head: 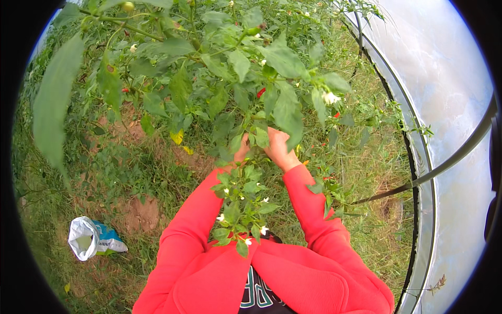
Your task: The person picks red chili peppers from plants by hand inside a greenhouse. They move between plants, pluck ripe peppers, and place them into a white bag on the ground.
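Both hands reach forward into a leafy chili pepper plant [288,108] with small white flowers. My left hand [241,149] is partly covered by leaves, close to the stems; its fingertips are hidden. My right hand [279,147] is bent inward beside it, its fingers behind leaves, so what it holds cannot be seen. A red chili pepper [261,92] hangs just above the hands, and another red chili [336,115] shows to the right. A flowering branch [239,204] lies between my forearms.
A white and blue plastic sack [84,239] stands with its mouth open on the grass at lower left. Along the right runs a plastic film greenhouse wall [451,157] with a curved pole [462,147]. More pepper plants spread ahead and left.
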Tool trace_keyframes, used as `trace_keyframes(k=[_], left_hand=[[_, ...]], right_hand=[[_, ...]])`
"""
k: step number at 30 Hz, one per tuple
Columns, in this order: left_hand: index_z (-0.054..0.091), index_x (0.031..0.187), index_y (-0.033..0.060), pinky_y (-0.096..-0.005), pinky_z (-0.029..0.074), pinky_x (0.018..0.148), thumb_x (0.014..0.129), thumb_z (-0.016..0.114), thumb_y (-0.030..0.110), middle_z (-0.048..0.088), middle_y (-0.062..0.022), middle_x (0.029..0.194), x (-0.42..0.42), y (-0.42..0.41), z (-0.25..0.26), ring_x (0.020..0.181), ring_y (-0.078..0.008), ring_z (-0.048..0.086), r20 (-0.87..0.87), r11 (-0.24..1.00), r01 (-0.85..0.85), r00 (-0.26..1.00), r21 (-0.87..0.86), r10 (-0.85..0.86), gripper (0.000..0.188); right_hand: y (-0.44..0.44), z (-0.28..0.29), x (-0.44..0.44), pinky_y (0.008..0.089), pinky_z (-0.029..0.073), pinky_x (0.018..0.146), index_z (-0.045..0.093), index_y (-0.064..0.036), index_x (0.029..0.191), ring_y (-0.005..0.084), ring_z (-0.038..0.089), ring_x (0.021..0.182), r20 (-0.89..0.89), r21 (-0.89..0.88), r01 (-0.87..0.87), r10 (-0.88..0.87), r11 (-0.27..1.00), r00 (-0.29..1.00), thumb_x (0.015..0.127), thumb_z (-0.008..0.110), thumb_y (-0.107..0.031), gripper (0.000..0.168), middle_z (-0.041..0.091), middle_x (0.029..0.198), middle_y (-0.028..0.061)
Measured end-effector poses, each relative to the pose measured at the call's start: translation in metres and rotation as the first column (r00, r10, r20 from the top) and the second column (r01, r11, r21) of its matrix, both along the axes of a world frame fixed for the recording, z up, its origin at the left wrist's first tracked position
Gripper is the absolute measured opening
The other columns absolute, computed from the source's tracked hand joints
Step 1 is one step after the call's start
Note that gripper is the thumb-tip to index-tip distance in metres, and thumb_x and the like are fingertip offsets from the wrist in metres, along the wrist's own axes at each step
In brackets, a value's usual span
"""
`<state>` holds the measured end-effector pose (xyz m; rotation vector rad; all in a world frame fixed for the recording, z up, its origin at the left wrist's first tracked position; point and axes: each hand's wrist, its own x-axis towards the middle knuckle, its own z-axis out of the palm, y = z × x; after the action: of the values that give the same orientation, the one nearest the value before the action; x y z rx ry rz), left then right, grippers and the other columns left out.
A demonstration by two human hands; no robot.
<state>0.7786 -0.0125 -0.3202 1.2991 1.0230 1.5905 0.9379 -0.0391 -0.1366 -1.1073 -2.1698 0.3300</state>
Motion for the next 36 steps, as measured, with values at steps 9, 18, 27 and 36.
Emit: trace_keyframes(k=[9,18,27,36], left_hand=[[0.064,0.114,0.002,-0.0285,0.047,0.075,0.082,0.06,-0.004,0.065,-0.0036,0.098,0.009,-0.003,0.038,0.084,-0.012,0.057,0.471,0.926,0.377,0.818,-0.005,-0.33,0.032],[0.064,0.114,-0.0013,-0.0246,0.046,0.063,0.091,0.059,-0.002,0.065,-0.0017,0.091,-0.003,-0.025,0.076,0.074,-0.0068,0.056,-0.015,0.984,0.133,0.991,-0.116,-0.136,0.024],[0.048,0.133,0.0025,-0.0362,0.048,0.095,0.098,0.051,0.028,0.056,-0.0099,0.123,-0.031,-0.01,0.009,0.108,-0.0215,0.056,-0.128,0.951,0.275,0.948,-0.139,-0.293,0.043],[0.059,0.117,0.0025,-0.0324,0.043,0.067,0.094,0.055,0.012,0.058,-0.0025,0.095,-0.059,-0.033,0.031,0.078,-0.013,0.052,-0.026,0.942,0.212,0.974,-0.261,-0.226,0.025]], right_hand=[[-0.015,0.018,-0.004,0.0464,0.05,0.065,0.065,-0.004,0.092,0.0376,0.063,0.072,0.169,-0.065,-0.033,0.044,0.997,0.985,0.082,0.071,-0.025,0.024,0.065,0.073,0.0157],[0.001,-0.006,-0.005,0.0312,0.043,0.054,0.062,0.001,0.08,0.0159,0.055,0.057,-0.397,-0.402,0.043,-0.216,0.915,0.892,0.088,0.068,-0.02,0.023,0.057,0.063,0.0031],[0.026,-0.011,0.016,0.0217,0.023,0.042,0.055,-0.005,0.088,0.005,0.034,0.049,-0.7,-0.692,-0.379,-0.699,0.615,0.146,0.097,0.059,-0.022,0.019,0.05,0.067,-0.0003],[0.045,-0.021,0.007,0.0455,0.05,0.076,0.063,0.002,0.103,0.0383,0.064,0.08,0.059,-0.386,0.215,-0.209,0.897,0.976,0.092,0.055,-0.017,0.024,0.067,0.09,0.0212]])
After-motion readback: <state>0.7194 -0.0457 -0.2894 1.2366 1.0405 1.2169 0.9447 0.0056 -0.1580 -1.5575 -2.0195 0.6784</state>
